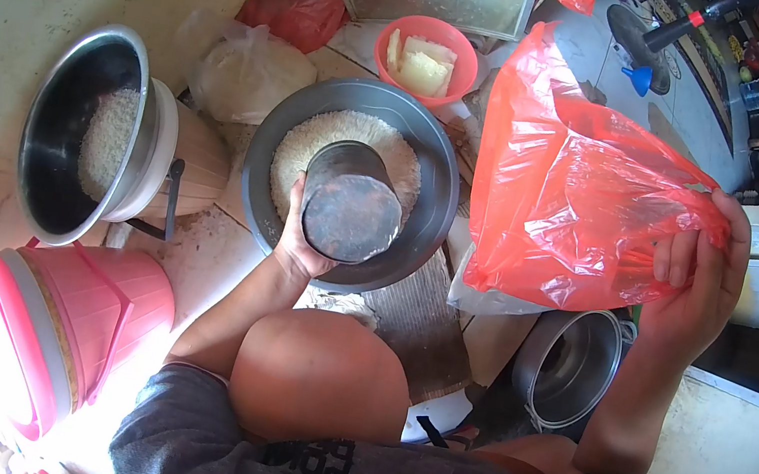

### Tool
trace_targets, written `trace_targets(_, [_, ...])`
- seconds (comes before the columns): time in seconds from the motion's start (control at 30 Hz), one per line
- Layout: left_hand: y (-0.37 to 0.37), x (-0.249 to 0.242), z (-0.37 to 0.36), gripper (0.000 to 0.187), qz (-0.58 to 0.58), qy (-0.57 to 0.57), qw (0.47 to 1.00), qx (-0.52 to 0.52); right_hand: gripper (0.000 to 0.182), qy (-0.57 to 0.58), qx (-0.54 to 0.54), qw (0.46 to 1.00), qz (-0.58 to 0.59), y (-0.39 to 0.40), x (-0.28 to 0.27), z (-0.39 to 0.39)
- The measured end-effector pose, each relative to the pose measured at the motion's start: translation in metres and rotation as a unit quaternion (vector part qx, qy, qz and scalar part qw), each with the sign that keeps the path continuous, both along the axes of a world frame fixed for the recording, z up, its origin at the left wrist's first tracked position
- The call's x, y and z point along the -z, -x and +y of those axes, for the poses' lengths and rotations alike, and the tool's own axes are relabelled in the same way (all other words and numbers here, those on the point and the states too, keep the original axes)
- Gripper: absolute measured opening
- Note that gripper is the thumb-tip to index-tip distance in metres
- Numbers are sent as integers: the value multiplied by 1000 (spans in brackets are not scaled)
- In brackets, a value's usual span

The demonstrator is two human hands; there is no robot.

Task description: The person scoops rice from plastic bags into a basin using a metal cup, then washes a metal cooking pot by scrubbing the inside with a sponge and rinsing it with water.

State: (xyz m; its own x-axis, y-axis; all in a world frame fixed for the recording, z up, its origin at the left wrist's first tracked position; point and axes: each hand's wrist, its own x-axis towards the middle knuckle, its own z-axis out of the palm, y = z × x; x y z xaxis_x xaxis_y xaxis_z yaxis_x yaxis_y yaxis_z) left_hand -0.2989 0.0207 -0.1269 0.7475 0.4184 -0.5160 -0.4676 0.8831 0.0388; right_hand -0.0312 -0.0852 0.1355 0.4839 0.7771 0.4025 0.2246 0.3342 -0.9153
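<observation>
My left hand (301, 238) is closed around a dark, worn metal can (352, 217), whose flat end faces up toward me. The can is tilted over a grey basin (265, 151), partly hiding the pale, floury grains (317, 130) inside. Whether its rim touches the grains is hidden. At the right, my right hand (706, 259) grips the gathered side of a red plastic bag (571, 190), which hangs spread out beside the basin. What the bag holds, if anything, cannot be made out.
A metal bowl of white grains (107, 143) stands at the left, above a pink lidded bucket (108, 306). A red bowl (464, 74) with pale blocks sits behind the basin. To the right are a metal pot (535, 361) and, farther back, a blue funnel (639, 78).
</observation>
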Motion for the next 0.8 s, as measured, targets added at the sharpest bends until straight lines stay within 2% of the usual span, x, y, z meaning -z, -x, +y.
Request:
trace_targets(0.03, [2,6,0,85,-37,2,999,-12,29,-2,-2,1000,-7,0,1,-1])
trace_targets(0.13, [2,-7,0,83,-17,16,999,-25,29,-9,-12,1000,-16,-2,2,-5])
trace_targets(0.23, [-1,-43,5,81,126,-42,987,-89,28,-5,36,999,-21,3,-3,-8])
trace_targets(0.27, [-1,-62,4,82,185,-100,972,-101,28,-5,41,999,-21,-1,-3,-12])
trace_targets(0.3, [2,-55,9,81,201,-177,953,-145,28,9,44,998,-35,-6,-4,-17])
trace_targets(0.33, [7,-45,15,81,214,-254,924,-188,28,22,46,998,-48,-9,-3,-20])
trace_targets(0.37, [9,-41,20,80,258,-375,862,-224,28,22,49,997,-47,-9,-2,-21])
trace_targets(0.4, [12,-38,23,79,296,-487,781,-255,27,18,44,998,-48,-9,-1,-22])
trace_targets(0.43, [17,-34,29,82,319,-570,720,-236,27,15,38,998,-50,-7,0,-22])
trace_targets(0.47, [20,-30,33,87,392,-637,629,-210,27,15,40,998,-49,-3,0,-22])
trace_targets(0.53, [24,-21,39,85,434,-716,510,-200,27,27,65,997,-40,3,-1,-20])
trace_targets(0.57, [21,-22,39,85,432,-717,509,-199,27,26,67,997,-39,-1,1,-22])
trace_targets(0.63, [18,-25,29,79,450,-757,440,-174,27,3,-22,999,-42,-10,6,-25])
trace_targets(0.67, [18,-30,26,74,449,-811,347,-143,27,-3,-30,999,-44,-8,4,-22])
trace_targets(0.73, [14,-15,18,72,396,-823,381,-143,26,22,40,999,-11,-2,3,-23])
trace_targets(0.8, [6,-17,13,70,391,-830,367,-153,26,10,1,1000,-5,-6,6,-22])
